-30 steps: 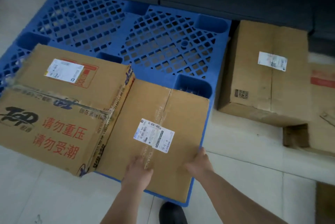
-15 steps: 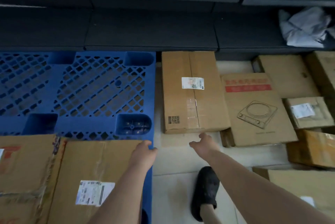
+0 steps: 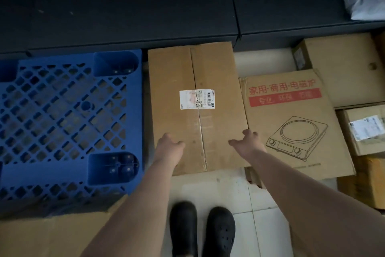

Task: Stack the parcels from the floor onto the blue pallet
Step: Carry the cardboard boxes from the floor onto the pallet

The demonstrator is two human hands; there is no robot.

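Note:
A tall brown parcel (image 3: pixel 193 73) with a white shipping label lies on the floor just right of the blue pallet (image 3: pixel 62 111). My left hand (image 3: pixel 167 147) rests over the parcel's near left part, fingers relaxed. My right hand (image 3: pixel 246 142) reaches over its near right edge with the fingers spread, close to the neighbouring box. Neither hand grips anything. At the bottom left, a placed parcel (image 3: pixel 41 236) covers the pallet's near part.
An induction-cooker box (image 3: pixel 291 123) lies right of the parcel, with more cardboard boxes (image 3: pixel 341 65) and a small labelled parcel (image 3: pixel 364 129) beyond. A dark sofa base (image 3: pixel 125 17) runs along the back. My black shoes (image 3: pixel 202 229) stand on the tile floor.
Both hands left the parcel set on the pallet and moved right and forward to the labelled parcel on the floor. The view has swung right and closer to it.

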